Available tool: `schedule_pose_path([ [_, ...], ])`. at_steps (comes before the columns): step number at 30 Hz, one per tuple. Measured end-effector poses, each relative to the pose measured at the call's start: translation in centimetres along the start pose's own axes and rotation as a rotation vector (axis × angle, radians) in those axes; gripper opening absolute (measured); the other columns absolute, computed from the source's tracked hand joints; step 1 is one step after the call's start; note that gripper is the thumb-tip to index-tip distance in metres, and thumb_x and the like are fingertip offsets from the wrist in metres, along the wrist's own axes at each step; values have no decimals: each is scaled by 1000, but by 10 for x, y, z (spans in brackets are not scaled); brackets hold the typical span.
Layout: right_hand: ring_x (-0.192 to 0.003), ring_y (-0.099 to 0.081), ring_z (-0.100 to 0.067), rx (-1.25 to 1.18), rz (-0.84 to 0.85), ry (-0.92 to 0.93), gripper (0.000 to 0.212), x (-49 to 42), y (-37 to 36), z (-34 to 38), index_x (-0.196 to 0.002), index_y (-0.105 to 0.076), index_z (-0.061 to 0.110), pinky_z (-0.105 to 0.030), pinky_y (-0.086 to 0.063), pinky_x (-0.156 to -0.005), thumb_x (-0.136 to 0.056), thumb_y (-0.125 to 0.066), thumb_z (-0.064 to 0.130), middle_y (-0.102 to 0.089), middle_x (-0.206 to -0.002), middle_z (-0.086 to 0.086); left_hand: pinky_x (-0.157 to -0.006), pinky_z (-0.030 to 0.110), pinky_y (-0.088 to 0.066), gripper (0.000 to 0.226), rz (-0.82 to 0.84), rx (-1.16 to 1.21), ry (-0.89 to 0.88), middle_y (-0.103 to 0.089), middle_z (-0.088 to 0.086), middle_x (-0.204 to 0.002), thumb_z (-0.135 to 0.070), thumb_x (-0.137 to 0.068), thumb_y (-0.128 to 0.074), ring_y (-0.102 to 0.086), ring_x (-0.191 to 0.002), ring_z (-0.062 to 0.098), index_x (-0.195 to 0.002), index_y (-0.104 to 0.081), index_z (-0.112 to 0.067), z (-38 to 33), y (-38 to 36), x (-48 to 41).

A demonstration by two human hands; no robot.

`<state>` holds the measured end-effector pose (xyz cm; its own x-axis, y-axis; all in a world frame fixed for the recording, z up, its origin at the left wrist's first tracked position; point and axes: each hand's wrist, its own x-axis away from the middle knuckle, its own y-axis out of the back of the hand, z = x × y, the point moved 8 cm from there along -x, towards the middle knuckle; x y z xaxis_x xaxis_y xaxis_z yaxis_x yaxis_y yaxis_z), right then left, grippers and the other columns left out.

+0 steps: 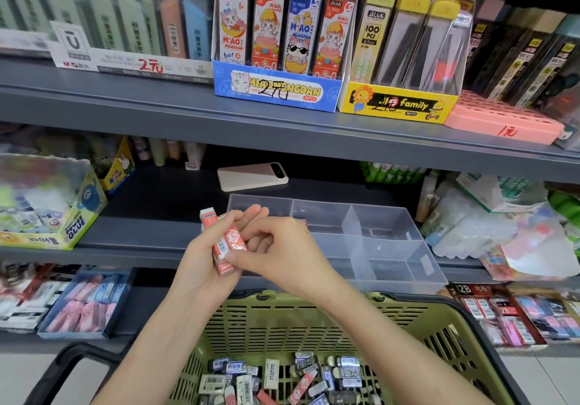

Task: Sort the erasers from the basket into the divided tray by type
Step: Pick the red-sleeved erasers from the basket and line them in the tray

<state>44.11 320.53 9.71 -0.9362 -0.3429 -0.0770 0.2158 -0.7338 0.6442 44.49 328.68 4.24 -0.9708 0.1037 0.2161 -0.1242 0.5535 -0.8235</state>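
While in left hand [201,255], erasers [226,241].

The blue display box [276,90] reads "MIAOMENGDAN 36PCS", with "2元" handwritten across it. Its packs [299,25] say "M·AO MENGDAN" and "D.7003". The yellow box [395,105] shows "family 36PCS", and its lead tubes [372,34] "100 PCS". A white shelf label [150,65] reads "2元", the pink tray [502,122] "1元", the left carton [75,222] "POWER GLUE", and a red eraser [225,266] "2B".
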Motion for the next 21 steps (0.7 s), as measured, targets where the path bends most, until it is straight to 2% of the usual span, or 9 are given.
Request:
schedule_pose_path([
  [3, -53, -49, 2, -83, 1, -29, 13, 1, 5, -3, -88, -73, 15, -20, -46, -60, -77, -71, 20, -58, -63, 11, -68, 41, -59, 23, 17, 55, 27, -70, 20, -107, -14, -78, -58, -68, -102, 29, -96, -59, -1, 3, -1, 0],
  [5, -49, -49, 0, -222, 21, -77, 7, 4, 9, -8, -81, -72, 13, -19, -46, -54, -79, -65, 13, -61, -59, 7, -77, 48, -58, 27, 28, 68, 59, -68, 22, -111, -15, -79, -59, -66, -106, 30, -101, -60, 2, 5, -1, -1],
  [8, -49, -52, 0, -343, -72, -141, 17, 8, 43, -28, -69, -73, 22, -16, -43, -49, -75, -65, 9, -65, -57, 7, -82, 52, -55, 16, 14, 136, 62, -68, 26, -108, -11, -77, -62, -67, -103, 37, -89, -56, -3, 5, 0, -2],
  [11, -62, -60, -16, -108, -311, -228, 13, 5, 102, -63, -61, -74, 19, -32, -48, -63, -74, -69, 18, -70, -63, 0, -83, 55, -53, 15, 0, 210, 59, -68, 27, -104, -6, -75, -63, -65, -103, 41, -86, -54, -5, 4, 2, -2],
  [13, -64, -59, -26, 235, -237, -317, 29, -7, 115, -83, -58, -71, 15, -31, -46, -61, -78, -66, 34, -65, -56, -3, -83, 55, -53, 13, 9, 190, 65, -68, 26, -106, -7, -74, -64, -65, -105, 42, -84, -55, -4, 6, 2, -2],
  [14, -58, -55, -25, 399, -146, -380, 37, -13, 113, -93, -57, -70, 13, -27, -41, -53, -79, -63, 43, -59, -52, -2, -83, 55, -53, 12, 10, 178, 67, -67, 26, -107, -7, -75, -64, -64, -105, 42, -83, -55, -4, 6, 3, -2],
  [16, -52, -51, -20, 588, 1, -496, 41, -26, 107, -108, -60, -68, 12, -23, -33, -46, -77, -63, 50, -54, -54, 0, -84, 56, -52, 10, 8, 165, 63, -67, 27, -109, -7, -75, -63, -64, -105, 42, -81, -56, -3, 6, 3, -3],
  [19, -54, -51, -15, 634, 90, -578, 27, -45, 95, -120, -62, -56, 13, -20, -32, -45, -73, -69, 33, -55, -62, 0, -86, 56, -51, 10, 11, 159, 56, -66, 28, -111, -7, -76, -63, -64, -106, 42, -82, -57, -3, 5, 3, -2],
  [21, -57, -53, -16, 643, 117, -609, 20, -54, 86, -126, -61, -54, 13, -19, -38, -49, -72, -69, 21, -53, -61, 1, -85, 56, -52, 10, 13, 152, 54, -66, 28, -110, -7, -76, -63, -64, -106, 42, -82, -57, -2, 5, 3, -2],
])
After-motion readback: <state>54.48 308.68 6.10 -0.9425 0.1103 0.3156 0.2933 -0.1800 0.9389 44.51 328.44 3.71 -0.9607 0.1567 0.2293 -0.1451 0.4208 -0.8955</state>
